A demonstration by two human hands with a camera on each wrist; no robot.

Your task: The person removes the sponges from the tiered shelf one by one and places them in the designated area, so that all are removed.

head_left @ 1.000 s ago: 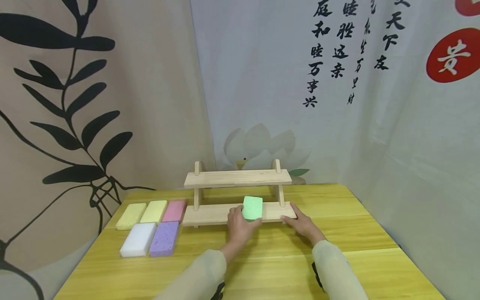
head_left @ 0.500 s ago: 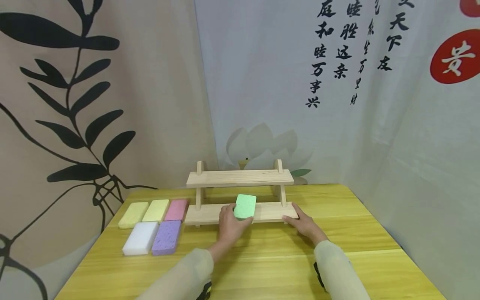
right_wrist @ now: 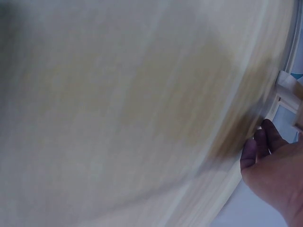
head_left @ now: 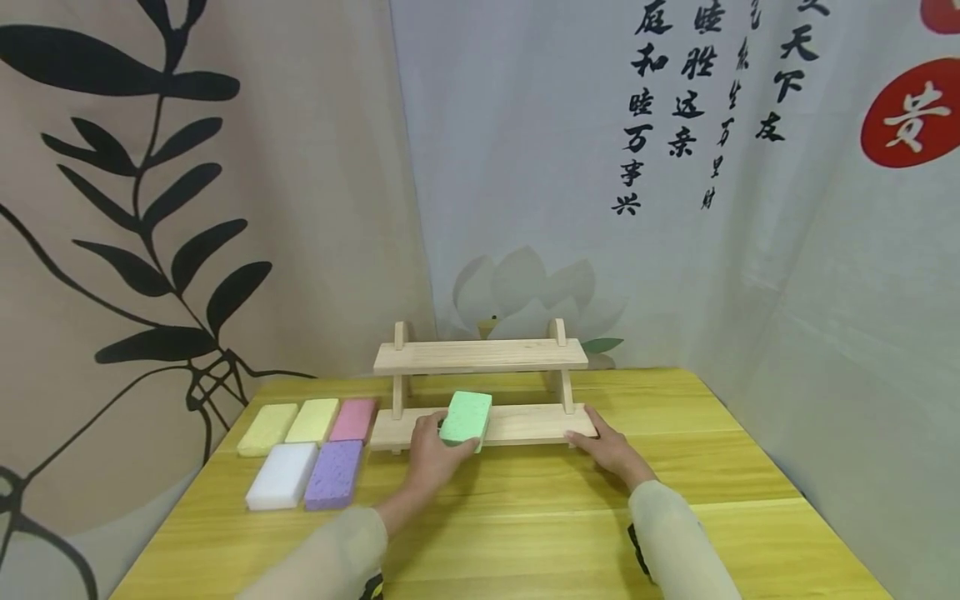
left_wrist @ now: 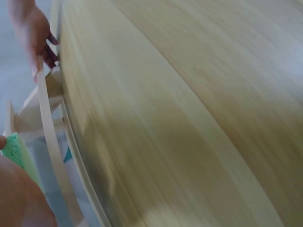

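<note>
My left hand (head_left: 433, 457) pinches a light green sponge (head_left: 468, 415), tilted and held in front of the lower board of a two-tier wooden shelf rack (head_left: 480, 357). Thumb and fingers sit on opposite sides of the sponge. At the rack's right end, my right hand (head_left: 611, 452) grips the lower board, with the thumb at its front edge and the fingers round the end. In the left wrist view, only a corner of the green sponge (left_wrist: 13, 151) shows beside the left hand (left_wrist: 21, 201). The right wrist view shows the right hand (right_wrist: 274, 172) at the rack, its grip partly cut off.
Left of the rack, several sponges lie flat on the wooden table (head_left: 562, 533): two pale yellow sponges (head_left: 312, 421), a pink sponge (head_left: 352, 419), a white sponge (head_left: 281, 477) and a purple sponge (head_left: 333, 475). A printed curtain (head_left: 322, 208) hangs behind the table.
My left hand has carried the green sponge leftward along the front of the lower board, and the sponge has tilted. The right hand keeps its place on the board's end.
</note>
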